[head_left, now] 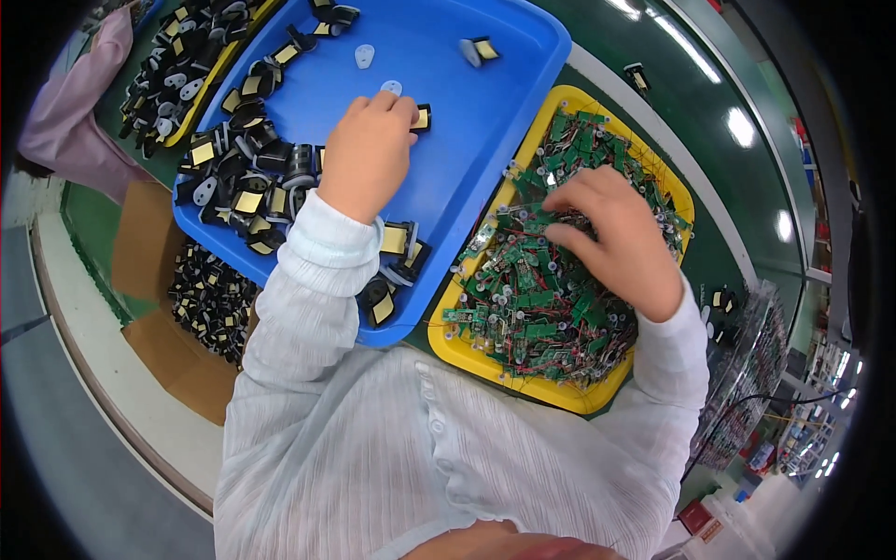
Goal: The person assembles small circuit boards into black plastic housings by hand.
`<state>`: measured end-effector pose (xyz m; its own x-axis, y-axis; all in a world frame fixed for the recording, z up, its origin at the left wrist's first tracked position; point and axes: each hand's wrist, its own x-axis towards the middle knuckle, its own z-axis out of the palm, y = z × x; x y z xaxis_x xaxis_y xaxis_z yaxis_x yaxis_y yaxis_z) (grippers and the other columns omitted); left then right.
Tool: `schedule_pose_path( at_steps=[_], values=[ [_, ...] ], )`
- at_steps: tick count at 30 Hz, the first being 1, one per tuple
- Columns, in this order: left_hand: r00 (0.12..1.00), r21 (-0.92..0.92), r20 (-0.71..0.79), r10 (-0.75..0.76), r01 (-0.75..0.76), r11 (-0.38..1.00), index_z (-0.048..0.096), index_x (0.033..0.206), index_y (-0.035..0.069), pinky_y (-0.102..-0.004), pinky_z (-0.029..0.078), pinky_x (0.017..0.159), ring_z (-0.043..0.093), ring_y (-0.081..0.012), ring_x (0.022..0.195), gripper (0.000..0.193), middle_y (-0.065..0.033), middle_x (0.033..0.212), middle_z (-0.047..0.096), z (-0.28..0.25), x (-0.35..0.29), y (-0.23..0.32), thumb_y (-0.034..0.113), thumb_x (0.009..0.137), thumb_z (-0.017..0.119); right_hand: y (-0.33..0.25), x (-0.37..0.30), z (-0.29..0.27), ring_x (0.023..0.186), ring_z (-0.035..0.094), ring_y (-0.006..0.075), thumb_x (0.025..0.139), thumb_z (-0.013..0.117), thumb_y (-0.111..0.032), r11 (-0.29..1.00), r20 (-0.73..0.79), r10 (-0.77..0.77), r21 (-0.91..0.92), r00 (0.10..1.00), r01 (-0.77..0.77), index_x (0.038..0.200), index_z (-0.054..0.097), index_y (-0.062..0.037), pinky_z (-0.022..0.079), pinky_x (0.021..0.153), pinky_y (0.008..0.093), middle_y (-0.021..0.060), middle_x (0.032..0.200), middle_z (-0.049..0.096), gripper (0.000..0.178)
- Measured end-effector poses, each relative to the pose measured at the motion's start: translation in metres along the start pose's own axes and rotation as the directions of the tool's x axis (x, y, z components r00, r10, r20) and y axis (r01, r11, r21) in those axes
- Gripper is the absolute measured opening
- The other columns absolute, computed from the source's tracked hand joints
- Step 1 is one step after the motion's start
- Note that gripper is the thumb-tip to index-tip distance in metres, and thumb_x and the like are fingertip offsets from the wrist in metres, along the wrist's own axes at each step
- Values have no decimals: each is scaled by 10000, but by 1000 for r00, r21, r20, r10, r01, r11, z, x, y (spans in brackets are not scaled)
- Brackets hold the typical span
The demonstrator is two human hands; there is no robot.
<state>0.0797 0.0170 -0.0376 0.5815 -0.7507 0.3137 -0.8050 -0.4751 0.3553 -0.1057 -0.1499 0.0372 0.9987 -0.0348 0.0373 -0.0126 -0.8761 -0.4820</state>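
My left hand [369, 154] is over the blue tray [457, 159], its fingers curled down around a small black plastic part with a yellow pad [423, 119]. A pale oval piece [392, 88] shows just beyond the fingertips; whether it belongs to that part I cannot tell. My right hand [616, 233] reaches over a yellow tray [590, 399] heaped with small green circuit boards [523, 280] and thin wires. Its thumb and fingers are apart, close to the boards, and nothing shows clearly between them.
Many more black parts [247, 201] crowd the blue tray's left side. At its far end lie a loose pale oval piece [364, 56] and another black part [483, 49]. A cardboard box [177, 359] of black parts stands at left. Another person's pink sleeve [89, 93] is at upper left.
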Motion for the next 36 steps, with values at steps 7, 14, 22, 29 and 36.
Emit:
schedule_pose_path(
  at_steps=[7, 14, 22, 29, 36],
  values=[
    [999, 8, 35, -27, 26, 1000, 550, 887, 42, -377, 461, 694, 568, -309, 815, 210, -97, 862, 589, 7, 6, -13, 55, 702, 649, -3, -1, 13, 804, 469, 278, 638, 688, -82, 980, 74, 110, -173, 991, -96, 787, 547, -29, 405, 694, 342, 93, 782, 511, 212],
    [1000, -287, 12, 23, -19, 958, 549, 950, 21, -280, 458, 612, 579, -190, 712, 192, -67, 844, 592, -12, 11, 13, 102, 788, 610, -9, -21, -3, 621, 508, 58, 716, 611, 20, 576, -42, 388, 791, 921, -207, 812, 480, -48, 422, 559, 221, 17, 807, 547, 176],
    [916, -934, 314, 249, 251, 256, 507, 1036, -12, -242, 466, 695, 527, -115, 858, 227, -59, 954, 537, -17, -20, 82, 86, 840, 565, -31, -33, 8, 692, 596, 146, 736, 559, 60, 131, -87, 556, 991, 827, 16, 897, 451, -20, 543, 619, 249, 74, 856, 500, 210],
    [887, -923, 374, 269, 330, 198, 517, 1033, -13, -271, 468, 772, 513, -139, 926, 270, -64, 981, 524, -23, -21, 88, 90, 805, 619, -29, -31, 26, 763, 596, 142, 726, 619, 79, 351, -264, 559, 934, 786, 64, 896, 485, 3, 500, 679, 242, 78, 863, 555, 229],
    [978, -956, 154, 143, 111, 272, 600, 941, -6, -270, 520, 667, 594, -176, 832, 221, -105, 932, 585, -14, -21, 90, 72, 748, 673, -23, -35, 22, 711, 563, 89, 779, 611, -3, 573, -118, 454, 798, 883, -188, 870, 578, -5, 465, 590, 210, 50, 866, 565, 96]
  ],
)
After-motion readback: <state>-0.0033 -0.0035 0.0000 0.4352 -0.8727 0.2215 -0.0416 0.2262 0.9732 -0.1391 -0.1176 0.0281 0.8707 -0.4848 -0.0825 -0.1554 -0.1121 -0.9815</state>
